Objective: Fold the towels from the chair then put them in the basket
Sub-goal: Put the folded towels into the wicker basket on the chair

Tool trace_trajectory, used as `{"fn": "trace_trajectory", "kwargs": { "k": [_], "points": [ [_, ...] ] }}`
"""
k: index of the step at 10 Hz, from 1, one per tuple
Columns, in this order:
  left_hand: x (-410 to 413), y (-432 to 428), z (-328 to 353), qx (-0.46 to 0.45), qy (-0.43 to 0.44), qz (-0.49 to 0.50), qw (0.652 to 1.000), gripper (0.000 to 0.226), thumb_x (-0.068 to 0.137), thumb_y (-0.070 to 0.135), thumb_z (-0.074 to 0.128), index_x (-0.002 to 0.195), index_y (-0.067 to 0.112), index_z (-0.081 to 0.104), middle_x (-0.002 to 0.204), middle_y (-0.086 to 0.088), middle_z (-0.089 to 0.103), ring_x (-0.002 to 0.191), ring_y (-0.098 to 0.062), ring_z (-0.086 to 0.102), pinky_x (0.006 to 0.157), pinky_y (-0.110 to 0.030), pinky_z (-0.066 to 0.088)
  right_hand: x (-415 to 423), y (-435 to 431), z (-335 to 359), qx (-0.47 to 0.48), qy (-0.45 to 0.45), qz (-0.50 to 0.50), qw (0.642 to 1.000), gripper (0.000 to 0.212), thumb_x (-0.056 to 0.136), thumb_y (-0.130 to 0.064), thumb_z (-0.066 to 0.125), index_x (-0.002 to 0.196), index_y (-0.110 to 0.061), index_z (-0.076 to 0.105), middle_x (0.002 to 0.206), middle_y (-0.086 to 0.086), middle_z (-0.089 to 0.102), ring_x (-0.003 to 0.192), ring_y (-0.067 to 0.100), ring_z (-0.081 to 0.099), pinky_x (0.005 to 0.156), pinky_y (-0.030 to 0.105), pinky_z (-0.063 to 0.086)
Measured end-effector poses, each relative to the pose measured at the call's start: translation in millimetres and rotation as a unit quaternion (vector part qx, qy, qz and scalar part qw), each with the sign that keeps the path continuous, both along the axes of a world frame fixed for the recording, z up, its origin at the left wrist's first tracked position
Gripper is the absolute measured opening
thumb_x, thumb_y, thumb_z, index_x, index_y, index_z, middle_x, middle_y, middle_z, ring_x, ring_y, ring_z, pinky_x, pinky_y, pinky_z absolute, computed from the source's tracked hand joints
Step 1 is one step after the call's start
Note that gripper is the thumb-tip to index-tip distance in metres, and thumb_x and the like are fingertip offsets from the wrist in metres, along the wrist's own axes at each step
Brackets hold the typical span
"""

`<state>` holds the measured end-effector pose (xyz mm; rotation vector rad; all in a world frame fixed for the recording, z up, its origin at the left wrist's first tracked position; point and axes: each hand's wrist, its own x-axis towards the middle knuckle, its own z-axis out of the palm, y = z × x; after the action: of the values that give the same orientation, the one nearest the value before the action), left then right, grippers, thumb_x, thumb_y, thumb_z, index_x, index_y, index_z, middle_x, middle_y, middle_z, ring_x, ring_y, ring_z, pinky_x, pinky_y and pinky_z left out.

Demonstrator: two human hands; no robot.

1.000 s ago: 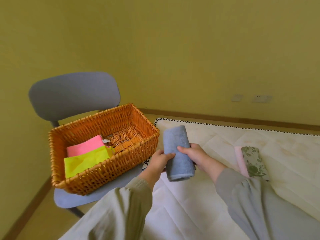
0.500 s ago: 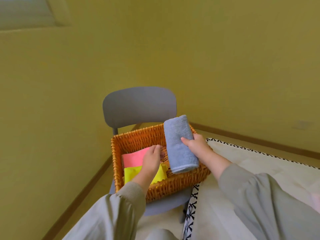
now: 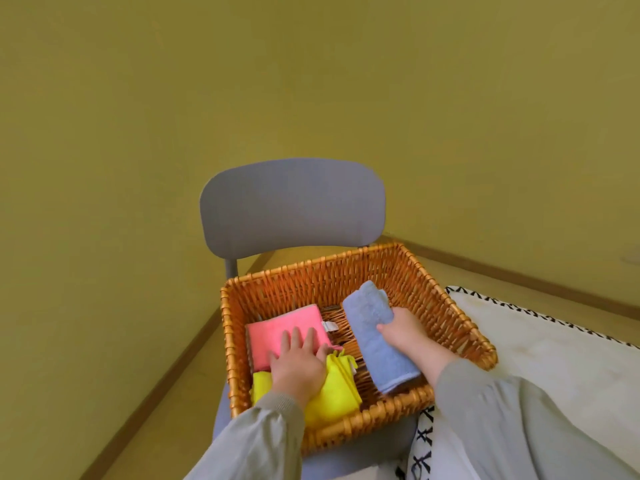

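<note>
Yellow wall (image 3: pixel 311 81) — chair (image 3: pixel 291 209), basket (image 3: pixel 329 278), blue towel (image 3: pixel 374 353)

Plain olive-yellow painted walls (image 3: pixel 311 81) fill most of the view under soft, even light, and a narrow brown wooden skirting board (image 3: pixel 166 375) runs along their foot on both sides above a tan, smooth floor (image 3: pixel 149 427). A grey chair with a wide, curved, padded backrest (image 3: pixel 292 206) on grey posts stands with its back towards the walls, its grey seat showing at the lower edge of the view. Just beside the chair on the right lies a white quilted mattress edged with black zigzag stitching (image 3: pixel 554 358), its corner close to the seat.
</note>
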<state>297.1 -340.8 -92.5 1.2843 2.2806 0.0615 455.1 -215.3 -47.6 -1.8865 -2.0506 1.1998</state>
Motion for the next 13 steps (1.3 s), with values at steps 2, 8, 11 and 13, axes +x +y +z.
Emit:
{"fn": "trace_trajectory", "kwargs": {
  "k": [2,8,11,13],
  "points": [
    [-6,0,-16,0.017,-0.022,0.019,0.999,0.055,0.100,0.049,0.014,0.152,0.032,0.007,0.161,-0.001,-0.007,0.147,-0.020,-0.011,0.115,-0.054,0.004,-28,5,-39,-0.095,0.016,-0.038,0.995,0.041,0.088,-0.011,0.059,0.126,0.003,0.054,0.127,0.019,0.058,0.116,0.031,0.056,0.097,0.036,0.045],
    [-6,1,-12,-0.007,-0.013,0.009,1.000,0.056,0.099,0.049,0.013,0.152,0.032,0.005,0.160,-0.002,-0.009,0.147,-0.022,-0.012,0.115,-0.055,0.003,-39,10,-57,-0.278,0.070,-0.070,0.955,0.036,0.095,0.003,0.046,0.130,0.006,0.047,0.128,0.024,0.056,0.117,0.037,0.055,0.094,0.044,0.046],
    [-2,5,-19,-0.004,0.079,-0.034,0.996,0.060,0.098,0.050,0.014,0.152,0.024,0.010,0.161,-0.005,-0.005,0.147,-0.023,-0.011,0.114,-0.058,0.003,-58,70,16,0.025,-0.241,0.292,0.925,0.019,0.086,-0.012,0.045,0.097,-0.007,0.060,0.103,0.011,0.063,0.082,0.024,0.056,0.067,0.029,0.040],
    [-2,10,-25,-0.013,0.091,-0.063,0.994,0.063,0.097,0.052,0.011,0.153,0.023,0.001,0.160,-0.003,-0.011,0.146,-0.022,-0.015,0.115,-0.056,0.001,-72,82,10,0.145,-0.305,0.417,0.844,0.012,0.079,-0.012,0.047,0.086,-0.016,0.056,0.081,0.001,0.057,0.077,0.025,0.058,0.058,0.030,0.039]
  ]
}}
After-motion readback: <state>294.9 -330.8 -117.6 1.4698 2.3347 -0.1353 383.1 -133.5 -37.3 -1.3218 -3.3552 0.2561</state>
